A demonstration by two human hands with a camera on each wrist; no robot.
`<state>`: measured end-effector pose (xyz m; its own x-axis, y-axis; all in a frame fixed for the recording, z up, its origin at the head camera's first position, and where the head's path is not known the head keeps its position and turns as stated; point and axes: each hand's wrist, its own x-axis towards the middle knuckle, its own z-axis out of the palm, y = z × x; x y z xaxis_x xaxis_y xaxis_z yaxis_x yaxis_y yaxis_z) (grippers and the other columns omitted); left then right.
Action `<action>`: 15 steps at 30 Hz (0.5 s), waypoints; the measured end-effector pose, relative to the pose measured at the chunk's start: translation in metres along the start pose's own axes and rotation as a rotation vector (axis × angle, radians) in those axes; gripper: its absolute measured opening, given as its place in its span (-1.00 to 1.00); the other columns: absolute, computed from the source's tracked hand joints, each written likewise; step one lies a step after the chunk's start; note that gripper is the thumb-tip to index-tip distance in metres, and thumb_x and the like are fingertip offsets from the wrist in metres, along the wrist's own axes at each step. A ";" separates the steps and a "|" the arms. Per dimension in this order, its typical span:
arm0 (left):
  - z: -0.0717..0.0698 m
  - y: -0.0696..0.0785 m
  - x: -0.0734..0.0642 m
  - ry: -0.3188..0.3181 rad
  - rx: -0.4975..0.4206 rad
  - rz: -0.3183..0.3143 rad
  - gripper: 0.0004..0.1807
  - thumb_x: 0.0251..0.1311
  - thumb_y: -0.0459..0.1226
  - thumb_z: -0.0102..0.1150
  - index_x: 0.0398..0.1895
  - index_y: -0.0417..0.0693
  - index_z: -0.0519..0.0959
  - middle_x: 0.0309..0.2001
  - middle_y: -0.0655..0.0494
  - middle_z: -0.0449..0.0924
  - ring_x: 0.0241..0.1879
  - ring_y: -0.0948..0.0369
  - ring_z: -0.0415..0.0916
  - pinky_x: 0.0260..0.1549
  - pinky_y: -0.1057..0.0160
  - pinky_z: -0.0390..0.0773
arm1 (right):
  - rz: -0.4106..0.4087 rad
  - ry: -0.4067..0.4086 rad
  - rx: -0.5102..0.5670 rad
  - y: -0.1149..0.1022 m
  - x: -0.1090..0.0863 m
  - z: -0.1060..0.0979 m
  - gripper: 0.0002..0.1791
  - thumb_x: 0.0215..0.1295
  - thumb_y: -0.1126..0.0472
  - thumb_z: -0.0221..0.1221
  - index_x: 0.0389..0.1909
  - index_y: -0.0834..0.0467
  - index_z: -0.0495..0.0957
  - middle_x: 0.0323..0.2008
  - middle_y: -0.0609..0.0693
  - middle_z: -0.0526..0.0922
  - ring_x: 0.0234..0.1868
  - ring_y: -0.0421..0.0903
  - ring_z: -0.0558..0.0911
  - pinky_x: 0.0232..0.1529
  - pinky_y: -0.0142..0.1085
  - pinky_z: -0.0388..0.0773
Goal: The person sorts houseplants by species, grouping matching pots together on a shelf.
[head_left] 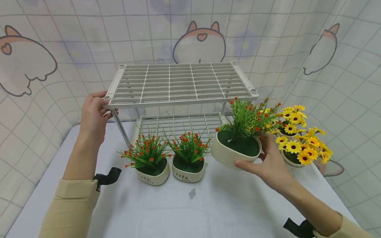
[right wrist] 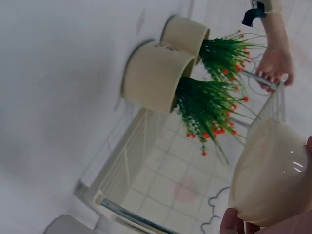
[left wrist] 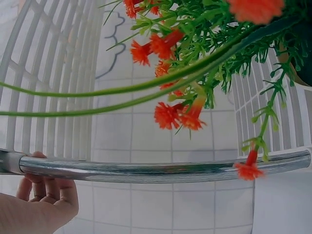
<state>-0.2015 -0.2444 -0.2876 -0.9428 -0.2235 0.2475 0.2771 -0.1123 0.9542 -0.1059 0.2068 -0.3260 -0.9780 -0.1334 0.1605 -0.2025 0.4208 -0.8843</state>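
Observation:
My left hand (head_left: 94, 110) grips the front left corner of a white two-tier rack (head_left: 181, 103). Its fingers curl behind the metal post (left wrist: 146, 171) just under the top shelf. With my right hand (head_left: 272, 162) I hold a potted plant (head_left: 235, 148) with red flowers, thumb on the front of its cream pot. This pot is tilted and raised in front of the rack's right side; its glossy underside shows in the right wrist view. Two similar red-flowered pots, one at left (head_left: 152, 172) and one in the middle (head_left: 188, 170), stand before the lower shelf (head_left: 181, 122).
Yellow-flowered pots (head_left: 297, 158) stand on the right of the white-covered table (head_left: 166, 211), beyond my right hand. A tiled-pattern curtain (head_left: 143, 39) with cartoon animals hangs behind the rack. A small grey mark (head_left: 192, 193) shows on the cloth.

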 end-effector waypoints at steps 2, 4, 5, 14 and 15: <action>0.000 0.000 0.000 0.005 -0.005 -0.001 -0.70 0.47 -0.26 -0.18 0.19 -0.04 0.35 0.18 0.02 0.42 -0.03 0.15 0.46 -0.15 0.32 0.42 | -0.015 -0.008 0.016 -0.006 0.000 -0.001 0.08 0.10 0.23 0.54 0.47 0.20 -0.02 0.36 0.17 0.28 0.34 0.10 0.33 0.34 0.25 0.25; 0.000 -0.001 0.000 0.008 -0.009 0.001 -0.70 0.47 -0.27 -0.18 0.19 -0.05 0.36 0.19 0.01 0.43 -0.03 0.15 0.46 -0.16 0.32 0.42 | -0.032 -0.018 0.028 -0.011 0.000 -0.003 0.06 0.10 0.25 0.53 0.47 0.19 0.01 0.36 0.15 0.29 0.35 0.09 0.33 0.35 0.28 0.22; 0.000 -0.002 0.000 0.009 -0.012 0.003 -0.70 0.47 -0.27 -0.18 0.20 -0.05 0.36 0.19 0.00 0.43 -0.02 0.16 0.46 -0.16 0.32 0.42 | -0.043 -0.023 0.037 -0.013 0.000 -0.003 0.04 0.10 0.27 0.52 0.46 0.19 0.02 0.36 0.14 0.30 0.35 0.08 0.33 0.35 0.28 0.21; -0.001 -0.002 0.000 0.013 -0.004 0.008 -0.67 0.48 -0.26 -0.17 0.22 -0.07 0.37 0.23 -0.02 0.41 0.01 0.15 0.46 -0.15 0.32 0.41 | -0.142 -0.028 0.044 -0.038 0.004 -0.006 0.05 0.07 0.35 0.51 0.48 0.15 0.05 0.35 0.08 0.28 0.36 0.07 0.32 0.33 0.33 0.22; -0.001 -0.002 0.000 0.014 0.000 0.007 -0.67 0.48 -0.25 -0.17 0.23 -0.06 0.37 0.25 -0.02 0.41 0.02 0.15 0.45 -0.15 0.32 0.40 | -0.158 -0.026 0.041 -0.041 0.005 -0.006 0.05 0.07 0.36 0.51 0.48 0.13 0.06 0.34 0.05 0.29 0.35 0.05 0.33 0.32 0.31 0.25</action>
<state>-0.2017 -0.2446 -0.2900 -0.9380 -0.2381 0.2517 0.2837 -0.1104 0.9525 -0.1028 0.1944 -0.2862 -0.9322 -0.2187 0.2884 -0.3514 0.3557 -0.8661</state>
